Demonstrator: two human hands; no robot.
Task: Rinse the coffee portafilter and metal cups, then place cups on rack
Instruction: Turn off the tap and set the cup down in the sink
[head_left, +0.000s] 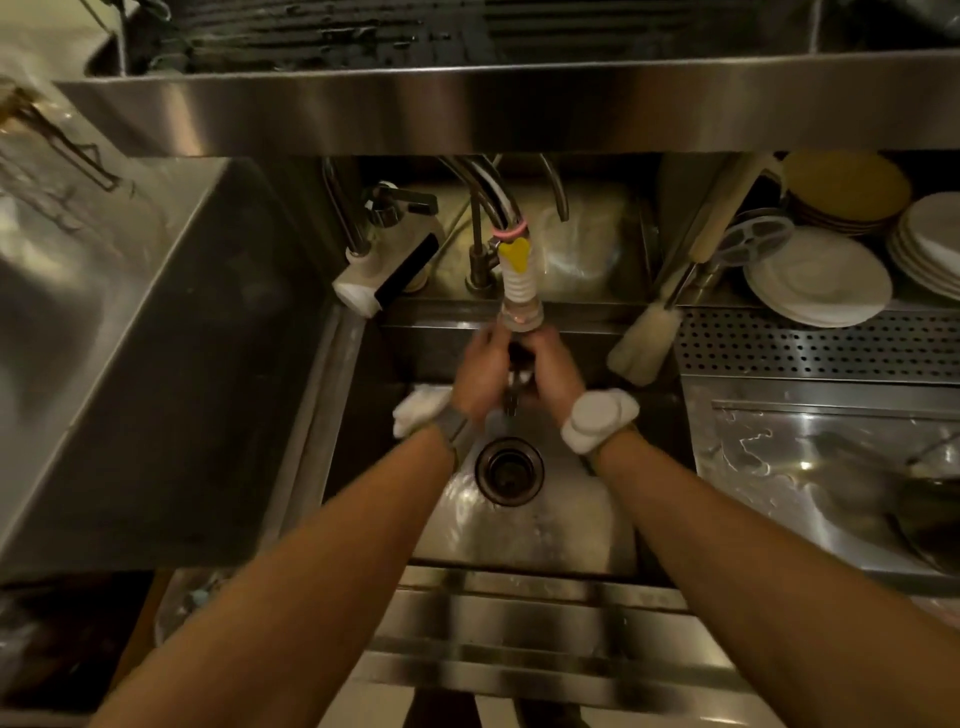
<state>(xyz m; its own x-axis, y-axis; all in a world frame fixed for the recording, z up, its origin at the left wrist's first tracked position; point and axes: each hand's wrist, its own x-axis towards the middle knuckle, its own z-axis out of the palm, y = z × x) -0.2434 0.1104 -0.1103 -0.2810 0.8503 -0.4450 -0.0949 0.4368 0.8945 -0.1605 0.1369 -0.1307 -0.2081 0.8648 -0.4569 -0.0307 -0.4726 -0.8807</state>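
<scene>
Both hands meet under the faucet nozzle (521, 306) over the steel sink (545, 525). My left hand (480, 371) and my right hand (553, 371) are closed around a small dark object (517, 371) held between them, most likely the portafilter. Most of it is hidden by my fingers, and motion blurs it. A thin dark part hangs down from it toward the drain (509, 470). White bands wrap both wrists. No metal cups can be made out clearly.
A perforated steel rack (810, 345) lies right of the sink, with stacked white plates (818, 278) behind it. A bottle brush (644, 343) leans at the sink's right corner. A wet steel counter (779, 457) is at right, a steel box (130, 364) at left, a shelf (519, 104) overhead.
</scene>
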